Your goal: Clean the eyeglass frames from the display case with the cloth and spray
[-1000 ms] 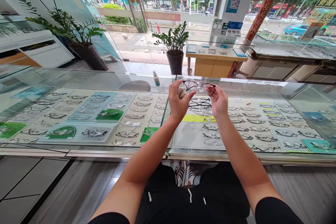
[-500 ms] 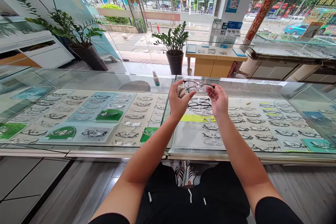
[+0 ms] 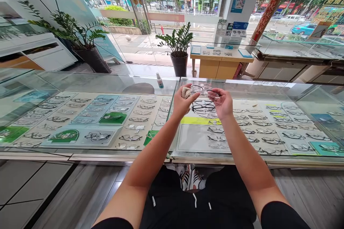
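Above the glass counter I hold a pair of dark-rimmed eyeglasses (image 3: pixel 197 86) between both hands. My left hand (image 3: pixel 181 103) is closed on the left end of the frame, with the thumb stretched toward the middle. A bunched beige cloth (image 3: pixel 185 93) sits in the same hand, against the fingers. At the other end, my right hand (image 3: pixel 224 106) pinches the right side of the frame between thumb and fingers. Fingers partly cover the right lens. Just below the held pair, other black eyeglasses (image 3: pixel 203 107) show in the display.
Rows of eyeglasses lie inside the glass display counter (image 3: pixel 174 143) before me. A small spray bottle (image 3: pixel 159 81) stands on its top, left of my hands. Beyond are a potted plant (image 3: pixel 179 57), a wooden display table (image 3: pixel 221 59) and glass doors onto a street.
The eyeglasses have tilted, their right end dropping a little, and the right fingers now cover more of the right side. The left hand has shifted only slightly, with the cloth still in it.
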Demonstrator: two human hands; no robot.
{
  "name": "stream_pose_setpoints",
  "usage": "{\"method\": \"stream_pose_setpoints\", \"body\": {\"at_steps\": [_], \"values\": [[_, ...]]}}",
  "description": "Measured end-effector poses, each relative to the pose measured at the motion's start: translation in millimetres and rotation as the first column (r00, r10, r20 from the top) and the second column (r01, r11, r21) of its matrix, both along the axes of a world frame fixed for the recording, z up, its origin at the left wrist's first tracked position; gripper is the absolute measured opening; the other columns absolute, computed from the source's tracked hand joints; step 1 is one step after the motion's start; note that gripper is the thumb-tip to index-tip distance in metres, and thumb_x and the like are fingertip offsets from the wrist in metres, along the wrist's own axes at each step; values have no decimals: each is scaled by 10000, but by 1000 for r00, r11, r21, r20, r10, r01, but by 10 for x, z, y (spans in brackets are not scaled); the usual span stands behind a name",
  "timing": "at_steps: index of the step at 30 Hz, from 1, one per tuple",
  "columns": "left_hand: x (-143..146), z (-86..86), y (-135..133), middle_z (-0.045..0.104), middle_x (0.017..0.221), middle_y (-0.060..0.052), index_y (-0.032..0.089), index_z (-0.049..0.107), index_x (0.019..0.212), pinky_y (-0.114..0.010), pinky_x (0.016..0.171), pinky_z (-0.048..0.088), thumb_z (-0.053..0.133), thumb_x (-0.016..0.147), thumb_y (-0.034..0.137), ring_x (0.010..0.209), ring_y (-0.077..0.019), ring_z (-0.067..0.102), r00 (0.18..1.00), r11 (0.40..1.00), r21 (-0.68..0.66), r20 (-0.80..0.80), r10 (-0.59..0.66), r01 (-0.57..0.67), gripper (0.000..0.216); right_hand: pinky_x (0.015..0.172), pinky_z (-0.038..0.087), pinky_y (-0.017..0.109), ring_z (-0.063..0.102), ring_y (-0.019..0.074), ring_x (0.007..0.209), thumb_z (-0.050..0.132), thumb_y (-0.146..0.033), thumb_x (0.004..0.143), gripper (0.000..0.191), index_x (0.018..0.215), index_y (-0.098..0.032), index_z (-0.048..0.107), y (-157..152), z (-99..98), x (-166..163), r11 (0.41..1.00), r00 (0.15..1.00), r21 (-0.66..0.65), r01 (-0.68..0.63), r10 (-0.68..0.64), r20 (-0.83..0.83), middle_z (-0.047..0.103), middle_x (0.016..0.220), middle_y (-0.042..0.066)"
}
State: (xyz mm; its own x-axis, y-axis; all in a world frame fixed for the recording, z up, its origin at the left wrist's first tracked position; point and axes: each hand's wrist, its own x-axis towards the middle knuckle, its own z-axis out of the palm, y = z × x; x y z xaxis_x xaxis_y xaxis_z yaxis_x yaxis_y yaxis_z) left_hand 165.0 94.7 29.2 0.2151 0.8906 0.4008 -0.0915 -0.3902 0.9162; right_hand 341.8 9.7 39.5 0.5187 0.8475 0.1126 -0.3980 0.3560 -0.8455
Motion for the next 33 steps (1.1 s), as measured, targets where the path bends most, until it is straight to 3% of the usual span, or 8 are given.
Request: {"method": "stream_pose_setpoints", "body": {"at_steps": [4,8,11,15,19,25,30,33], "values": [[-7,45,-48,791,1057,-78,237,787,1275,-355,816,623,983,742,556,900,-214,734,999,994,103,-28,-25,28,651,861,657,411,801,256,876,678,-539,877,339,917,-230,812,-39,54,42,991,995,-90,-98,96,-22,855,966,84],[-29,90,-69,809,1178,-103,243,784,1291,-378,888,632,984,747,535,1057,-258,764,996,985,154,-42,-77,82,649,857,674,414,807,269,905,747,-563,860,387,1001,-213,832,-121,125,150,921,940,-187,-342,339,-44,855,1052,94],[-46,106,-63,812,1206,-111,234,784,1282,-360,839,635,994,735,536,1002,-242,771,990,981,147,-65,-122,130,659,817,671,379,802,255,908,838,-505,809,329,988,-229,827,-156,149,215,881,901,-210,-423,433,3,851,1041,61],[-50,118,-85,811,1169,-101,230,775,1279,-342,809,636,994,736,539,975,-232,772,983,974,151,-94,-156,169,662,743,643,310,792,217,887,918,-448,757,285,862,-223,778,-132,125,234,867,878,-248,-432,467,103,845,1046,57],[-40,134,-124,795,1265,-121,226,766,1264,-367,904,637,990,755,513,1102,-259,769,981,967,179,-105,-162,179,626,676,595,247,764,160,811,949,-392,723,287,774,-205,737,-90,85,234,861,869,-263,-435,478,130,836,988,54],[-47,131,-111,782,1337,-120,245,747,1271,-423,1024,613,990,772,455,1230,-290,746,984,959,238,-123,-127,154,593,680,594,261,772,170,810,926,-351,732,243,784,-190,752,-96,87,254,850,862,-285,-443,491,126,818,897,44],[-42,111,-88,792,1302,-106,242,732,1223,-399,968,625,999,750,459,1132,-261,770,989,971,200,-86,-119,134,585,737,631,306,801,206,839,947,-359,719,265,786,-197,749,-105,90,240,822,841,-280,-496,535,82,854,921,74],[-24,88,-67,788,1329,-118,236,709,1140,-358,898,638,969,784,498,1112,-240,772,991,978,160,-30,-132,135,514,713,622,295,773,183,802,962,-363,709,270,766,-213,745,-92,89,233,870,882,-251,-425,461,103,870,931,83]]}}
